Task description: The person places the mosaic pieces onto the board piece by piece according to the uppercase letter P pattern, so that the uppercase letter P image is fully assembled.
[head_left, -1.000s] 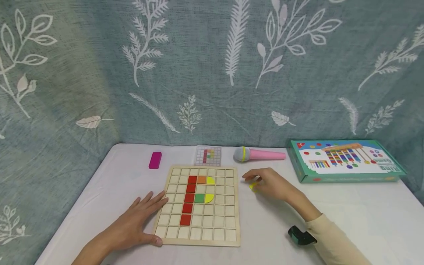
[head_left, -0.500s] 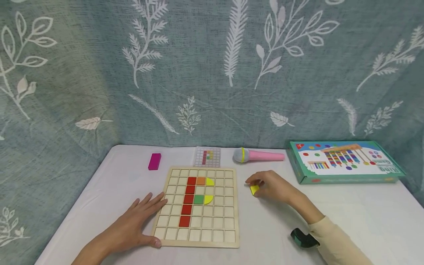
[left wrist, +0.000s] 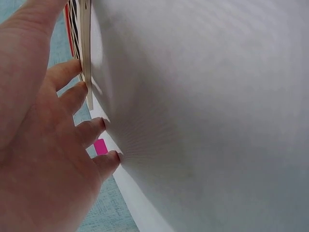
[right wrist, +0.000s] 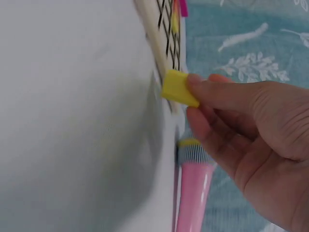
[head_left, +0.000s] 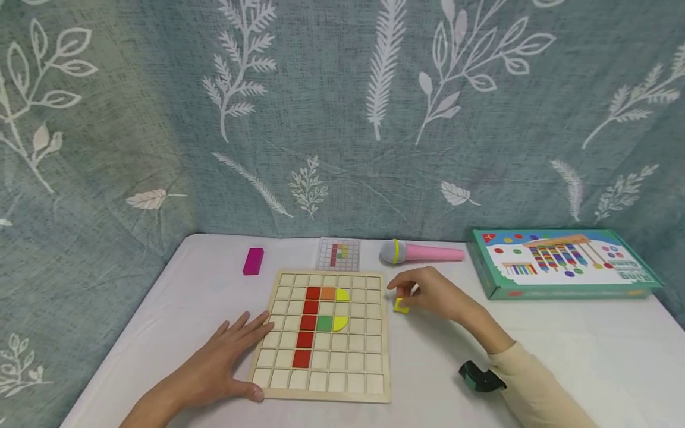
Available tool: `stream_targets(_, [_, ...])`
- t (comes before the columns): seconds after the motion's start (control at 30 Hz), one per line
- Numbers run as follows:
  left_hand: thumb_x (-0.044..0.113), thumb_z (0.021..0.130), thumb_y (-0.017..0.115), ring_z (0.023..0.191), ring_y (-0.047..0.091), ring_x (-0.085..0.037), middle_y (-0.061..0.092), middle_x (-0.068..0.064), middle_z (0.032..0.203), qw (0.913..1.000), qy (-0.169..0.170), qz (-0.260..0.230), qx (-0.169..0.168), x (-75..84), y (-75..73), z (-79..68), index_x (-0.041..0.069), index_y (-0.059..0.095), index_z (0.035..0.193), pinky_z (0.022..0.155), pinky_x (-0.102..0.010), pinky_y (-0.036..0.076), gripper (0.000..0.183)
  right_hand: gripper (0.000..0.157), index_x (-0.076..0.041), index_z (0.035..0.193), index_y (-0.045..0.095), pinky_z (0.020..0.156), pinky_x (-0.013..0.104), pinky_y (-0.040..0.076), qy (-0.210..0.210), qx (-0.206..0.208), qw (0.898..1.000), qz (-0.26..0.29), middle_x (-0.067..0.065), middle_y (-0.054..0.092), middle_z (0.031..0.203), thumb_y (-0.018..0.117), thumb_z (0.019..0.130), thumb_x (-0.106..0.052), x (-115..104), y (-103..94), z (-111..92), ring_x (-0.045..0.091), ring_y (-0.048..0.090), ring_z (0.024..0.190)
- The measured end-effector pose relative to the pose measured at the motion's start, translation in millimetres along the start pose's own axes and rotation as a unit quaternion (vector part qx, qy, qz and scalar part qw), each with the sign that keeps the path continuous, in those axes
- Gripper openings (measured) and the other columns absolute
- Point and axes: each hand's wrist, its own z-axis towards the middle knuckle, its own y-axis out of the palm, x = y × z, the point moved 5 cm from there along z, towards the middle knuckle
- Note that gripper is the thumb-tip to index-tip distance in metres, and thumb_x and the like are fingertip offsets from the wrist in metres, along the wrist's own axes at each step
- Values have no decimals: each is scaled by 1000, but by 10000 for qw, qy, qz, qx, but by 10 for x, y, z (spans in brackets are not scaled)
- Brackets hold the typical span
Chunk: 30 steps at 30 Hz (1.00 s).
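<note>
My right hand (head_left: 433, 293) pinches a yellow square tile (right wrist: 177, 88) between thumb and fingers, just right of the wooden grid board (head_left: 369, 380). Fingers spread, my left hand (head_left: 219, 359) rests along the board's left edge, its fingertips on the rim in the left wrist view. On the board, red tiles (head_left: 305, 339) form a column. An orange tile (head_left: 328, 293) and a yellow quarter-round tile (head_left: 342, 294) extend right from its top; lower, a green tile (head_left: 324, 323) and a second yellow quarter-round tile (head_left: 339, 323) do the same.
Behind the board lies a pattern card (head_left: 338, 255) showing a coloured grid. A magenta block (head_left: 253, 261) sits to its left, a pink toy microphone (head_left: 428, 252) to its right. A green toy box (head_left: 564, 264) stands at the back right. A patterned cloth (head_left: 342, 119) hangs behind.
My right hand, with the yellow tile in its fingers, has shifted left toward the board. The left hand stays at the board's edge, and the tiles on the board are unchanged.
</note>
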Motion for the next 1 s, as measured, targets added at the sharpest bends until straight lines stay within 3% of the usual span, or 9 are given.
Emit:
stream_targets(0.13, [67, 59, 78, 145, 18, -46, 32, -9, 158, 10000, 53, 38, 24, 14, -10, 8, 14, 43, 149, 112, -69, 12, 110, 26, 3, 108, 70, 73, 26, 56, -177, 133, 9998, 22, 1, 68, 85, 74, 82, 4, -153, 72, 175, 9, 62, 80])
stream_targets(0.47, [64, 57, 81, 145, 18, -46, 32, -11, 158, 9999, -100, 42, -17, 20, -1, 14, 12, 44, 148, 112, -69, 11, 111, 28, 0, 111, 70, 75, 23, 56, -347, -41, 9984, 436, 2, 69, 90, 75, 83, 0, -397, 345, 523, 9, 63, 84])
stream_targets(0.77, [65, 58, 80, 144, 19, -46, 32, -10, 158, 10000, 2, 19, 5, 5, 20, 9, 13, 44, 148, 112, -70, 12, 109, 23, 1, 107, 71, 74, 20, 54, -489, -52, 9978, 451, 4, 69, 88, 74, 84, 1, -390, 552, 631, 7, 61, 80])
stream_targets(1.0, [67, 58, 79, 144, 20, -46, 33, -10, 158, 9999, 30, 111, 15, 0, 25, 7, 12, 44, 148, 111, -70, 13, 111, 22, -1, 106, 72, 72, 19, 54, -435, -45, 9983, 373, 2, 69, 86, 73, 85, 0, -395, 605, 645, 5, 60, 79])
